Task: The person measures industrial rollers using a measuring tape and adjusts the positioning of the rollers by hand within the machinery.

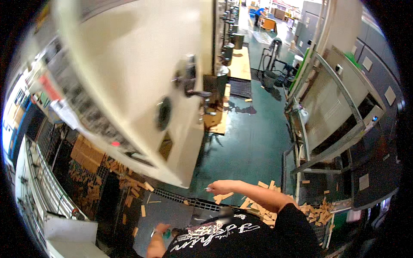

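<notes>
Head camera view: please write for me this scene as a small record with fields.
Left hand: low, beside small green thing; grip unclear
Right hand: closed around thin pale item, kind unclear
Tan pieces: scattered low, left and right of the person
Floor: green along the aisle
Left side: large cream panel
Background: person in blue

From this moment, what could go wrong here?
Loose tan pieces lie scattered on the floor close to the person, so a foot might slip or trip on them.

The right hand holds a small, slim object by what looks like a fingertip grip; it could drop, perhaps toward the dark grating nearby.

Further up the aisle, a dark patch marks the floor; if wet, it may be slippery.
</notes>
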`<action>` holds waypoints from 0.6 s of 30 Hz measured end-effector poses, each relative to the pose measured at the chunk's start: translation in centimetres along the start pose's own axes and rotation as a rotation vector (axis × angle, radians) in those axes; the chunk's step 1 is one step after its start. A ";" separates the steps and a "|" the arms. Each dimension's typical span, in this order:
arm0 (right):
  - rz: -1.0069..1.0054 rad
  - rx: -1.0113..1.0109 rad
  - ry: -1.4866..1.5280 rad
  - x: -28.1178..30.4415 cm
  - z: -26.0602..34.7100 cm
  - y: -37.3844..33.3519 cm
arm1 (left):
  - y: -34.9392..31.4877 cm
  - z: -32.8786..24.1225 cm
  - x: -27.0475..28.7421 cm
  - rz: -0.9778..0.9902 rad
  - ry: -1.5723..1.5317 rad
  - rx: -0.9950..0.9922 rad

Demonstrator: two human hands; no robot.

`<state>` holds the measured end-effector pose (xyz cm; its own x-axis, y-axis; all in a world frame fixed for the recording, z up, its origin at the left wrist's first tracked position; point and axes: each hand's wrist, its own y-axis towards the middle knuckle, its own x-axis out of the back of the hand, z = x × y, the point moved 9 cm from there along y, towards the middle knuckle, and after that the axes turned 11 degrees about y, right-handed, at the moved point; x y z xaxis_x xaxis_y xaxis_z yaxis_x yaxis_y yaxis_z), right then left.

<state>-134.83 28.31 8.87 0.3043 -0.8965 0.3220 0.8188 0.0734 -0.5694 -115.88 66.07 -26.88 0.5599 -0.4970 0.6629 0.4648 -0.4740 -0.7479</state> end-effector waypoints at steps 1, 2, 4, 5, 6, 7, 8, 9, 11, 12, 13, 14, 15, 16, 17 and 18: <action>-0.053 0.013 0.080 2.0 -2.1 -2.4 | 0.9 -7.4 2.8 0.073 0.326 -0.235; -0.110 0.009 0.174 3.8 -5.2 -4.9 | -1.0 -17.2 8.4 0.084 0.634 -0.512; -0.165 -0.005 0.204 7.4 -7.9 -8.9 | -3.4 -26.9 20.8 -0.237 0.175 -0.190; -0.178 0.000 0.203 9.2 -8.8 -10.2 | -3.2 -30.9 24.1 -0.330 0.184 -0.237; -0.178 0.015 0.214 10.4 -11.1 -10.8 | -2.7 -35.1 27.2 -0.420 0.195 -0.293; -0.189 0.016 0.232 11.2 -14.7 -11.2 | -4.4 -41.1 31.4 -0.397 0.221 -0.371; -0.189 0.028 0.243 12.9 -17.5 -11.5 | -6.2 -45.8 35.2 -0.378 0.241 -0.433; -0.239 0.024 0.245 15.4 -17.6 -13.4 | -5.1 -48.9 36.5 -0.407 0.234 -0.573; -0.414 0.027 0.409 18.5 -23.4 -16.0 | -3.1 -55.6 38.1 -0.246 0.248 -0.725; -0.490 -0.006 0.505 19.3 -27.6 -17.5 | -2.4 -59.4 39.2 -0.168 0.264 -0.813; -0.645 0.091 0.545 20.8 -30.8 -19.7 | -2.3 -63.2 40.7 -0.140 0.226 -0.956; -0.649 -0.166 0.590 21.7 -33.6 -22.1 | -2.3 -66.1 42.1 0.009 0.205 -0.992; -0.689 -0.308 0.676 21.0 -37.9 -25.3 | -2.2 -69.2 43.4 0.078 0.207 -1.099; -0.785 -0.514 0.958 20.7 -39.3 -29.1 | -1.9 -72.1 44.3 0.145 0.191 -1.189; -0.861 -0.543 0.913 20.3 -41.0 -32.0 | -1.3 -74.7 44.8 0.249 0.202 -1.220; -0.857 -0.607 0.621 16.1 -49.0 -35.4 | -1.3 -77.5 45.9 0.328 0.191 -1.323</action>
<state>-182.83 -10.14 -2.84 -0.6431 -0.6230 0.4453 0.2290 -0.7113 -0.6645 -143.95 -12.43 7.15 0.3643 -0.7596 0.5388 -0.7228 -0.5955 -0.3506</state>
